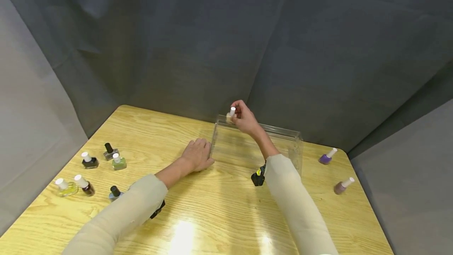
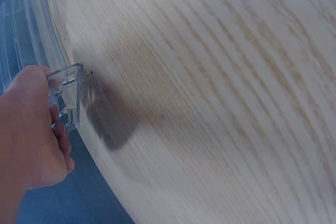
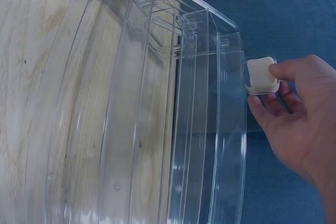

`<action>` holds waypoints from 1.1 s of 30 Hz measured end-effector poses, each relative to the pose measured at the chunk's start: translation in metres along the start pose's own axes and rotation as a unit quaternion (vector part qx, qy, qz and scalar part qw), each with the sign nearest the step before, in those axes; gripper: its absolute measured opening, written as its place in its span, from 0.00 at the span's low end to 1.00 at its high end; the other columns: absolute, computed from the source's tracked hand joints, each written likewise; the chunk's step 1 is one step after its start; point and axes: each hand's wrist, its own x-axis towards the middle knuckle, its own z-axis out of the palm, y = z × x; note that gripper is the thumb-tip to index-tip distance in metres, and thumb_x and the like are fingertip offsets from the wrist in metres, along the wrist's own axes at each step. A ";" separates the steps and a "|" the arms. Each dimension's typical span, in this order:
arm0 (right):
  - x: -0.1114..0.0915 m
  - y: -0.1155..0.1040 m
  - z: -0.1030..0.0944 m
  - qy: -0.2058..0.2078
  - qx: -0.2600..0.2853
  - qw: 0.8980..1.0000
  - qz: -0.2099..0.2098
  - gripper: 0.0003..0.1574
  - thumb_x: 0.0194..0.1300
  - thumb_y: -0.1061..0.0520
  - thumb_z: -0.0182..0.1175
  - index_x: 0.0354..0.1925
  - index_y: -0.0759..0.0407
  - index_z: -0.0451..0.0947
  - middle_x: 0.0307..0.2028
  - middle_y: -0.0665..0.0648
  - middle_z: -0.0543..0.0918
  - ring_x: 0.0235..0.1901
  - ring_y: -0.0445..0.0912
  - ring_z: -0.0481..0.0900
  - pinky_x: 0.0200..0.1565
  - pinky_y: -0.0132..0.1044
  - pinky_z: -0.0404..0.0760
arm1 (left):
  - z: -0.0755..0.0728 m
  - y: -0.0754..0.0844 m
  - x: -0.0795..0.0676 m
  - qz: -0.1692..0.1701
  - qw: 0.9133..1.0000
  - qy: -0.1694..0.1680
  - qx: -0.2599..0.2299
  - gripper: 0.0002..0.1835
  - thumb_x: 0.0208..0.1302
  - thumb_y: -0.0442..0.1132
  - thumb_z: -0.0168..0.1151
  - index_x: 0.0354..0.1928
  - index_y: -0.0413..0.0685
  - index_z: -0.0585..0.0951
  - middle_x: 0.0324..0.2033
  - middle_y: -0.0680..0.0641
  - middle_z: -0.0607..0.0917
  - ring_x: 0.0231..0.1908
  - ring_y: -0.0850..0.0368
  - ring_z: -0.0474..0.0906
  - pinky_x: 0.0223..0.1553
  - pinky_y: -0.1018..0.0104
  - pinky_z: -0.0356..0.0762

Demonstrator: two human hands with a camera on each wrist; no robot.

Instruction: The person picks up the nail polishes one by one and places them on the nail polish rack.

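My right hand (image 1: 245, 121) pinches a cream nail polish bottle (image 3: 261, 74) with a white cap, between thumb and fingers. The bottle is at the top back step of a clear tiered rack (image 1: 255, 154), near its left end; whether it touches the step I cannot tell. My left hand (image 1: 198, 154) grips the rack's left end, and in the left wrist view its fingers curl by the clear side panel (image 2: 71, 95). Through the plastic, the right wrist view shows fingers of the left hand at the top.
Left on the wooden table (image 1: 166, 137) stand several nail polish bottles, among them a green one (image 1: 119, 163), a black one (image 1: 90, 162) and a yellow one (image 1: 69, 189). A purple bottle (image 1: 325, 159) and a mauve bottle (image 1: 339, 188) stand right. A dark curtain (image 1: 177, 50) hangs behind.
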 end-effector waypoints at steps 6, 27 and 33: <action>0.001 0.002 0.004 0.003 -0.006 1.000 -0.001 0.21 0.66 0.74 0.55 0.53 0.62 0.65 0.44 0.63 0.75 0.43 0.53 0.75 0.45 0.41 0.73 | -0.001 0.002 0.000 0.000 1.000 0.004 -0.003 0.34 0.74 0.60 0.47 0.67 0.40 0.67 0.54 0.45 0.72 0.51 0.51 0.66 0.48 0.58 0.65; 0.000 0.007 0.018 -0.019 -0.051 0.998 -0.010 0.19 0.66 0.73 0.56 0.51 0.60 0.65 0.44 0.60 0.75 0.44 0.52 0.76 0.43 0.40 0.75 | 0.001 0.008 0.005 -0.002 1.000 -0.004 0.016 0.36 0.73 0.63 0.47 0.68 0.41 0.66 0.55 0.45 0.72 0.53 0.50 0.66 0.52 0.55 0.66; 0.001 0.008 0.018 -0.017 -0.053 0.998 -0.011 0.19 0.66 0.73 0.56 0.50 0.60 0.64 0.44 0.60 0.75 0.45 0.52 0.76 0.43 0.40 0.76 | -0.004 0.010 0.002 0.001 1.000 0.001 0.019 0.35 0.73 0.62 0.48 0.67 0.41 0.67 0.52 0.46 0.72 0.51 0.51 0.67 0.50 0.57 0.67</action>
